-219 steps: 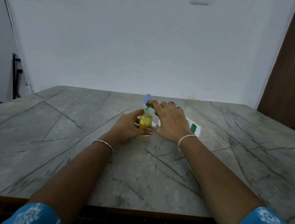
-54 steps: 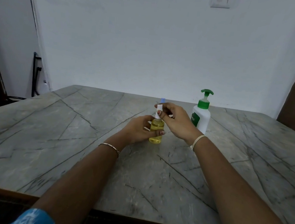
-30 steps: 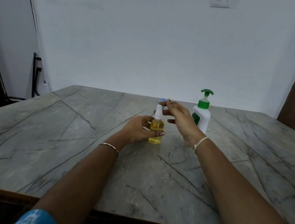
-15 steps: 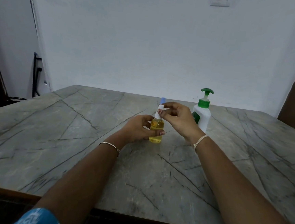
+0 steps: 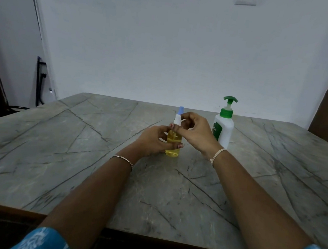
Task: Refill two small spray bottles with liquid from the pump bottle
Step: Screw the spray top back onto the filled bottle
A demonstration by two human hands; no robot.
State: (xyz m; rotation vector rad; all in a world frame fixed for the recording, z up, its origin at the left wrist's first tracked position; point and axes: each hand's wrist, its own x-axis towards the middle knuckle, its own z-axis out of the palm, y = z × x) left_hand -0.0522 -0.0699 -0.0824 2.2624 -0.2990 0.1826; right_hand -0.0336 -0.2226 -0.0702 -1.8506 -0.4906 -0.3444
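The spray bottle (image 5: pixel 173 144) stands near the middle of the surface (image 5: pixel 78 146), gripped round its body by the curled fingers (image 5: pixel 177 146) of the left hand (image 5: pixel 152 141), while its white head (image 5: pixel 177 120) is pinched by the right hand (image 5: pixel 197 133). If the head is threaded crooked or left loose, liquid could be leaked. With too hard a twist the bottle could be tipped into the blue-capped bottle (image 5: pixel 181 109) just behind it or the pump bottle (image 5: pixel 223 129) near the far edge

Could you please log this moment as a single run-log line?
left hand: grips yellow spray bottle | right hand: pinches white sprayer top | pump bottle: upright, not held
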